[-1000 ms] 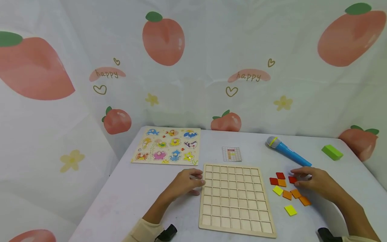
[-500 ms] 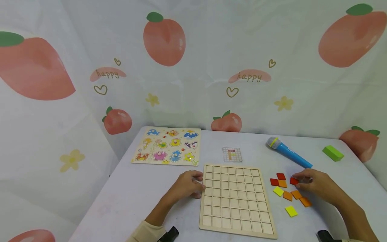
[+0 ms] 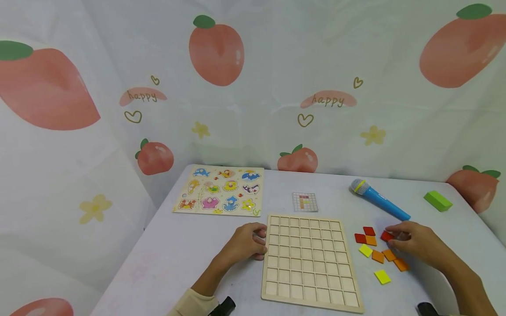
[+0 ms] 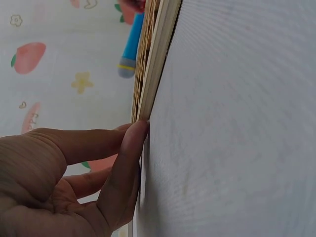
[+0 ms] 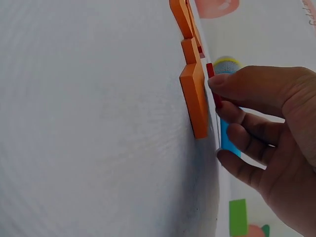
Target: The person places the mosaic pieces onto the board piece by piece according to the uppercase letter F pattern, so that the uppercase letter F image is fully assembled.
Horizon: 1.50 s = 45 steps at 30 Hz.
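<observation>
A wooden grid board [image 3: 308,263] with empty square cells lies in front of me. My left hand [image 3: 247,243] rests at its left edge, and in the left wrist view its fingertips [image 4: 136,133] touch the board's side [image 4: 155,54]. To the right of the board lie several loose red, orange and yellow tiles [image 3: 377,256]. My right hand [image 3: 415,243] pinches a red tile [image 3: 386,236] at the far side of that group. In the right wrist view the thumb and fingers [image 5: 232,86] hold the red tile [image 5: 213,89] beside an orange tile [image 5: 193,98].
A small pattern card [image 3: 305,202] lies behind the board. A blue toy microphone [image 3: 379,205] and a green block [image 3: 437,201] sit at the back right. An animal peg puzzle [image 3: 219,191] lies at the back left. Peach-print cloth hangs behind the table.
My right fingers have settled closer round the red tile. The left hand has stayed at the board's edge.
</observation>
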Tool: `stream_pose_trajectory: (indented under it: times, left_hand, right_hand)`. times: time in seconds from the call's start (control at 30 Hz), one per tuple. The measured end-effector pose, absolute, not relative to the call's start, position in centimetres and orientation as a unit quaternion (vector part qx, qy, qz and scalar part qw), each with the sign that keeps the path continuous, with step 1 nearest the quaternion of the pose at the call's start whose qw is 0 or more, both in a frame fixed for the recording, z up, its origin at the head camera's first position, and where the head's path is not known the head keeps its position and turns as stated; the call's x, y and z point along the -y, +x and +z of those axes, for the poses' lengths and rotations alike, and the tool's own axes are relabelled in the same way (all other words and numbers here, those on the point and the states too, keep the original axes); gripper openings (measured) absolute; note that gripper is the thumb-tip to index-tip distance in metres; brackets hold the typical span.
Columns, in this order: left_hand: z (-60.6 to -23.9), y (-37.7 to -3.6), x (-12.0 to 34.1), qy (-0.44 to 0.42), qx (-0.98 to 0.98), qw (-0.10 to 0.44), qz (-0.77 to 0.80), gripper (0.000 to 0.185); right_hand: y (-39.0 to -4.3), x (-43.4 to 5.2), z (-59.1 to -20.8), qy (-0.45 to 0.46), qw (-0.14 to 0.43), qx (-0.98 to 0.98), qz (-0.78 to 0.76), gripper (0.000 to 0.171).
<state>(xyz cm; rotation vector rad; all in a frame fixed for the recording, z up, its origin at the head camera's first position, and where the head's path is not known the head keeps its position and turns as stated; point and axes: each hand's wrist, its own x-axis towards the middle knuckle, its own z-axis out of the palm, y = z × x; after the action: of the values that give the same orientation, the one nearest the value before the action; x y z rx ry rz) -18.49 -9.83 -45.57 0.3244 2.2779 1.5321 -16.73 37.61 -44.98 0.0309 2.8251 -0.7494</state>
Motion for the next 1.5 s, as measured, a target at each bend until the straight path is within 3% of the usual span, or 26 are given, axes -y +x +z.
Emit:
stream_pose_trajectory:
  times: [0.3,0.73,1.5]
  left_hand:
    - [-45.6,-18.4,10.0,0.115,-0.811,0.186,0.542,0.061]
    - [-45.6,-18.3,10.1,0.112,-0.806,0.188,0.550,0.059]
    - [-45.6,-18.4,9.9,0.110,-0.801,0.194,0.556,0.057]
  right_hand:
    - [-16.5,-35.8,-44.2,-0.026,0.059,-0.965,-0.255,0.045]
    - [-17.2,-31.1,-43.1,-0.124,0.008,-0.950,-0.287,0.031]
    - [-19.3,-24.3,-43.3,-0.204,0.025,-0.924,-0.323,0.028]
